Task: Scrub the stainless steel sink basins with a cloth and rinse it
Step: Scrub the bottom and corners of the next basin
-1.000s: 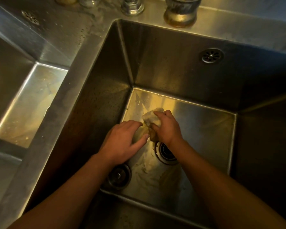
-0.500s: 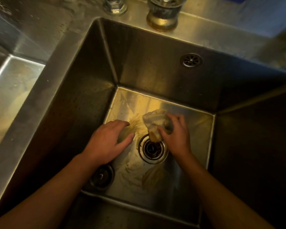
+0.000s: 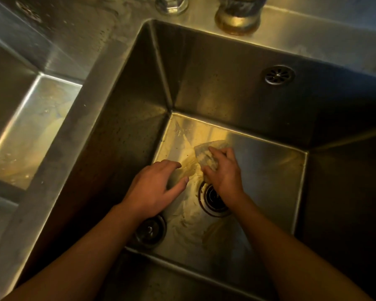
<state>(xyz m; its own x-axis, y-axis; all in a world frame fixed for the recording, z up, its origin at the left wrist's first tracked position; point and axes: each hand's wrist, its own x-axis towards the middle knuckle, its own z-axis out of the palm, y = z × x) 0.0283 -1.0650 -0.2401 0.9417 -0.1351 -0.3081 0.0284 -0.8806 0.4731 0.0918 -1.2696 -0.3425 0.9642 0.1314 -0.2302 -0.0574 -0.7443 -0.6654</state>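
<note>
Gripping bunched pale cloth (image 3: 206,153) with right hand (image 3: 225,170), fingers curled over it, pressing it onto the floor of the right basin (image 3: 269,170) just behind the drain (image 3: 214,198). Bunched tight, probably for scrubbing pressure. Keeping left hand (image 3: 154,187) spread, fingers relaxed, holding nothing, low over the floor left of the drain, likely to brace the lean into the deep basin; cannot tell whether touching. Noting round plug (image 3: 150,231) left out of the drain near the front-left corner, presumably so water runs off. Leaving left basin (image 3: 37,131) beyond the divider for later.
</note>
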